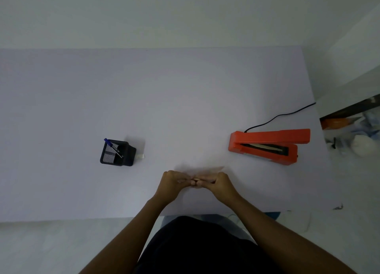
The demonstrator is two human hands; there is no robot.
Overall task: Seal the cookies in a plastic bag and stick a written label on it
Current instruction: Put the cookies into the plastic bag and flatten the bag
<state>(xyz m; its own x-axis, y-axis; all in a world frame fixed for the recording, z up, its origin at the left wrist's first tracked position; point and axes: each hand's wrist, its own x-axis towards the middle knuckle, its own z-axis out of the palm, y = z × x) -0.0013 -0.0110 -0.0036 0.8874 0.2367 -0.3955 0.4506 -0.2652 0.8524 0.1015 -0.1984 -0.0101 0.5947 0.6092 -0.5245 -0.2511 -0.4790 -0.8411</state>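
Note:
My left hand (174,180) and my right hand (213,180) meet near the table's front edge, fingertips touching. Both pinch a thin clear plastic bag (202,169) that shows only as a faint, blurred sheet just beyond the fingers. Cookies are not visible. An orange heat sealer (267,146) lies to the right with its jaw open and a black cord (279,117) trailing off the back right. A black mesh pen holder (116,152) with a blue pen (113,147) stands at the left. A small white label (141,156) lies beside the holder.
The white table (144,92) ends at a wall behind and at an edge on the right. Beyond the right edge a dark shelf (349,113) holds clutter. My dark-clothed torso is at the front edge.

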